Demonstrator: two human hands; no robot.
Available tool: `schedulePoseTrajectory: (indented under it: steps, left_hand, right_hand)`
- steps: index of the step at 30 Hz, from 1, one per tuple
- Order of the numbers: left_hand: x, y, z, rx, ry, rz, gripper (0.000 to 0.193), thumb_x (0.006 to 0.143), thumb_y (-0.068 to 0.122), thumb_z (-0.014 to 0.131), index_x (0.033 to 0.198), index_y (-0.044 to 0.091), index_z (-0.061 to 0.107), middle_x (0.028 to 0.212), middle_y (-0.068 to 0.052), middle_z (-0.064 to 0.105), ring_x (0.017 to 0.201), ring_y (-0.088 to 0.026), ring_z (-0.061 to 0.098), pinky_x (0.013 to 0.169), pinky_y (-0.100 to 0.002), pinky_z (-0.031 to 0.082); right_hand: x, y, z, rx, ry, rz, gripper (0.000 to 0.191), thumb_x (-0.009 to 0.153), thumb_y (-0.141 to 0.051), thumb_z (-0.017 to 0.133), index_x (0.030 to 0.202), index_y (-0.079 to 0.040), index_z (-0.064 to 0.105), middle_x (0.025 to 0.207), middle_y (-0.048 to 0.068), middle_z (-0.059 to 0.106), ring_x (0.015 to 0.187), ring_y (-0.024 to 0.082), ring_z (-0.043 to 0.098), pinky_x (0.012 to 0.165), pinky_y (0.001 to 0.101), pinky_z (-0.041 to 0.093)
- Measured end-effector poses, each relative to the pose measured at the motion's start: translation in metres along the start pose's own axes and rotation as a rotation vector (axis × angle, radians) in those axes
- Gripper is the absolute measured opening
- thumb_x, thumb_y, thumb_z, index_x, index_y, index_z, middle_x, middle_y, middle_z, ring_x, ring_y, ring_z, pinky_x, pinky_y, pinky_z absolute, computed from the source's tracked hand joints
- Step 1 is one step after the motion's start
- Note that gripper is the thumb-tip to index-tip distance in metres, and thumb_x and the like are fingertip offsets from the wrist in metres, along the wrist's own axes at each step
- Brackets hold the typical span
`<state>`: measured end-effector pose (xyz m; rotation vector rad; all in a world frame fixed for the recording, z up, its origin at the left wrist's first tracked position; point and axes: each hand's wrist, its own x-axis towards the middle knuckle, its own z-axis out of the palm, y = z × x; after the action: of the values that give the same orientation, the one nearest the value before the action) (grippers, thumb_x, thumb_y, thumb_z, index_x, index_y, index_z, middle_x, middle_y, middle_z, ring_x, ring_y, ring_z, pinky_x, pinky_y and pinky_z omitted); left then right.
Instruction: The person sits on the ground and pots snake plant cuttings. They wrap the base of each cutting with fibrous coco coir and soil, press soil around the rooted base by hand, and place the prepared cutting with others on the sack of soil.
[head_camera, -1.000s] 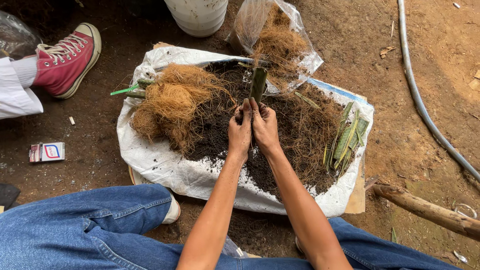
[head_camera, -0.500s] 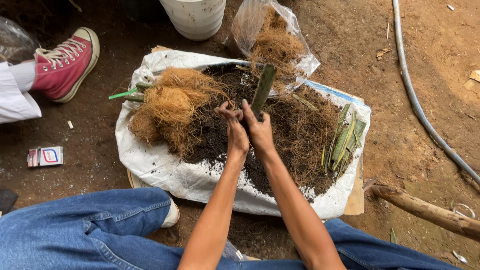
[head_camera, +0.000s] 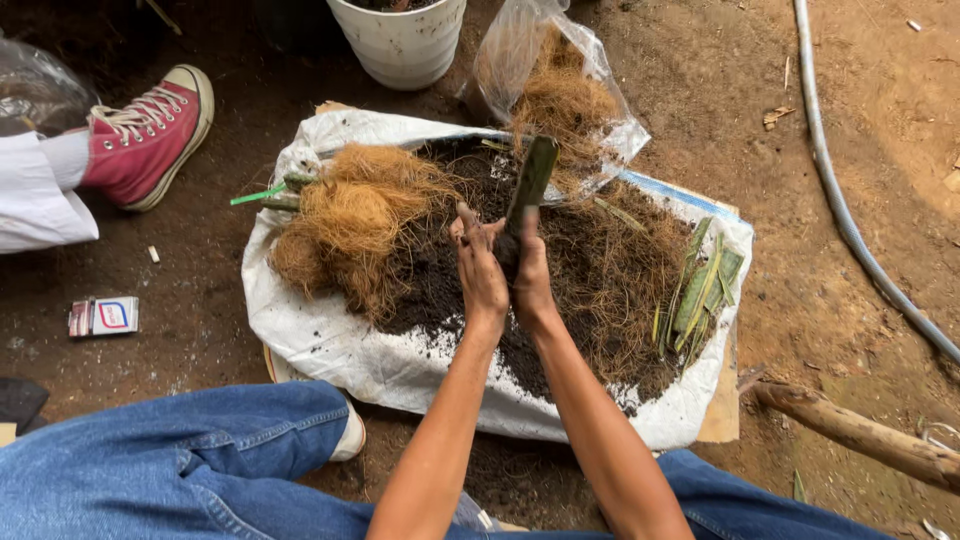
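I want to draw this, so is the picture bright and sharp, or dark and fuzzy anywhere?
Head view: soft, even daylight with no hard shadows; the top left corner is dim. The hands, left hand and right hand, and the stem look sharp. The plastic bag shows slight pale glare. The hose curves near the edge.

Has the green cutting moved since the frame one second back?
Yes. The green cutting, held between both hands, has risen out of the dark soil and now tilts toward the clear bag of fibre.

I see bare forearms, no sleeves; left hand (head_camera: 480, 270) and right hand (head_camera: 528, 280) soil-dusted; blue denim jeans (head_camera: 190, 460); white shoe (head_camera: 349, 437).
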<state>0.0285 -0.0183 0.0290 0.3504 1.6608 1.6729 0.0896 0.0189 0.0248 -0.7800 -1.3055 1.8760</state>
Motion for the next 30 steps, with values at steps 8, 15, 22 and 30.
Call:
schedulePoseTrajectory:
  steps: [8,15,22,30]
  left_hand:
    - [-0.003,0.022,-0.005,0.025,0.003,0.030,0.101,0.089,0.080,0.009,0.113,0.005,0.073,0.163,-0.017,0.028,0.156,-0.030,0.019,0.118,-0.068,0.019]
    - [0.003,0.019,-0.005,-0.008,-0.050,0.062,0.102,0.089,0.085,0.015,0.115,0.004,0.070,0.163,-0.016,0.027,0.158,-0.033,0.019,0.121,-0.067,0.024]
    - [0.016,0.005,-0.013,-0.162,-0.169,-0.174,0.095,0.080,0.090,0.025,0.135,0.018,0.053,0.133,-0.007,0.050,0.135,-0.027,0.043,0.113,-0.069,0.029]
    - [0.019,-0.005,-0.018,-0.258,-0.151,-0.058,0.083,0.093,0.083,0.036,0.125,0.011,0.060,0.102,-0.002,0.059,0.113,-0.024,0.059,0.112,-0.052,0.043]
  right_hand:
    - [0.004,-0.004,-0.001,-0.149,-0.057,0.080,0.066,0.101,-0.071,0.042,0.084,-0.009,0.059,0.071,-0.004,0.051,0.061,0.011,0.045,0.055,0.0321,0.042]
    - [0.004,-0.005,-0.001,-0.214,-0.028,-0.003,0.065,0.098,-0.070,0.042,0.089,-0.010,0.066,0.070,-0.003,0.053,0.062,0.011,0.045,0.059,0.0292,0.041]
    - [0.006,-0.020,-0.022,-0.067,-0.078,0.337,0.091,0.085,-0.083,0.023,0.115,-0.008,0.066,0.074,-0.002,0.055,0.065,0.010,0.053,0.053,0.0287,0.045]
    - [0.014,0.016,-0.033,0.208,-0.257,0.215,0.046,0.096,-0.048,0.067,0.118,-0.007,0.066,0.105,-0.001,0.070,0.094,0.011,0.062,0.083,0.0295,0.053]
